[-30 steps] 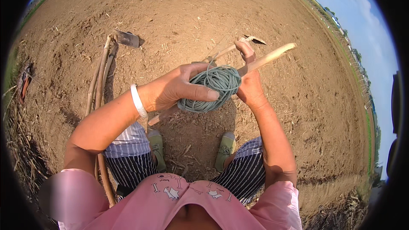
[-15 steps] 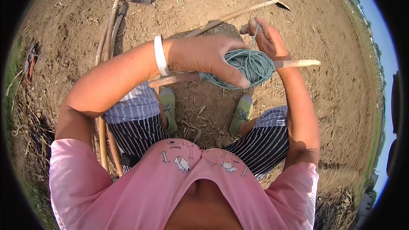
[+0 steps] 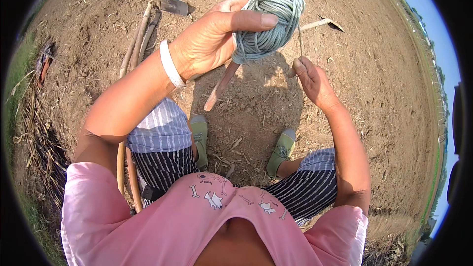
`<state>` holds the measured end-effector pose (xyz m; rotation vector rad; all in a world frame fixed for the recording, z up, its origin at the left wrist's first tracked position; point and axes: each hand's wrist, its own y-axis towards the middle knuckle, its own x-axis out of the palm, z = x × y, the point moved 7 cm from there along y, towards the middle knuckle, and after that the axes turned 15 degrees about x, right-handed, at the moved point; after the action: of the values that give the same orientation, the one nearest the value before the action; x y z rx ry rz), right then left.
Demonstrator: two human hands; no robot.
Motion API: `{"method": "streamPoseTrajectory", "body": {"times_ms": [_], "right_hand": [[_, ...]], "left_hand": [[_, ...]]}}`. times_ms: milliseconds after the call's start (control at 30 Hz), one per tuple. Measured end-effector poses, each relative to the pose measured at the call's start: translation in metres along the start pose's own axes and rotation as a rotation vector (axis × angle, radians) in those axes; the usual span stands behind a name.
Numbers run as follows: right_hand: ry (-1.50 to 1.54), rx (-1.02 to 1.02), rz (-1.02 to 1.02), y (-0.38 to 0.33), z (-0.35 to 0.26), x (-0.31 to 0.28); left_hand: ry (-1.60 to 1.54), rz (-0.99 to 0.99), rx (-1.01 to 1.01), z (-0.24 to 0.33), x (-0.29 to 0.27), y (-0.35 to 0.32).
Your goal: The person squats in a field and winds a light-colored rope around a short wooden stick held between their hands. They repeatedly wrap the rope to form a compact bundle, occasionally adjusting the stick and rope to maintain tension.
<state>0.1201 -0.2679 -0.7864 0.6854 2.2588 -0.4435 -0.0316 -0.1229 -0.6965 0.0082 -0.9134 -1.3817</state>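
A thick bundle of blue-green cord (image 3: pixel 271 24) is wound around a wooden stick (image 3: pixel 221 86), whose lower end points down toward my feet. My left hand (image 3: pixel 217 29) grips the bundle from its left side, the thumb lying across the windings and the other fingers mostly hidden behind. From the bundle's right side a single strand of cord (image 3: pixel 300 42) runs down, taut, to my right hand (image 3: pixel 314 80). There the fingers are closed and pinch the strand between thumb and fingertips. A white band circles my left wrist.
On the soil at left lie long-handled tools, one a hoe with a metal blade (image 3: pixel 172 5). Another hoe (image 3: pixel 322 22) lies beyond my right hand. My green shoes (image 3: pixel 283 152) stand on bare earth strewn with dry stalks. Dry brush (image 3: pixel 42 157) borders the far left.
My left hand has lifted and turned the cord bundle, tilting the stick from nearly level to steep. My right hand has moved down and nearer to me, still pinching the strand.
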Motion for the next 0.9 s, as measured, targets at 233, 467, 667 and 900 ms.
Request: {"method": "streamPoseTrajectory", "body": {"times_ms": [233, 467, 667, 900], "right_hand": [[-0.121, 0.065, 0.028, -0.004, 0.000, -0.004], [0.056, -0.171, -0.059, -0.050, -0.087, 0.009], [-0.281, -0.338, -0.025, -0.058, -0.118, 0.045], [-0.178, -0.206, -0.066, -0.053, -0.093, 0.051]], "left_hand": [[0.229, 0.237, 0.053, 0.002, -0.068, 0.010], [1.051, 0.380, 0.104, -0.005, -0.109, 0.006], [0.594, 0.335, 0.117, -0.024, -0.072, 0.035], [0.260, 0.642, 0.111, 0.016, -0.104, 0.017]]}}
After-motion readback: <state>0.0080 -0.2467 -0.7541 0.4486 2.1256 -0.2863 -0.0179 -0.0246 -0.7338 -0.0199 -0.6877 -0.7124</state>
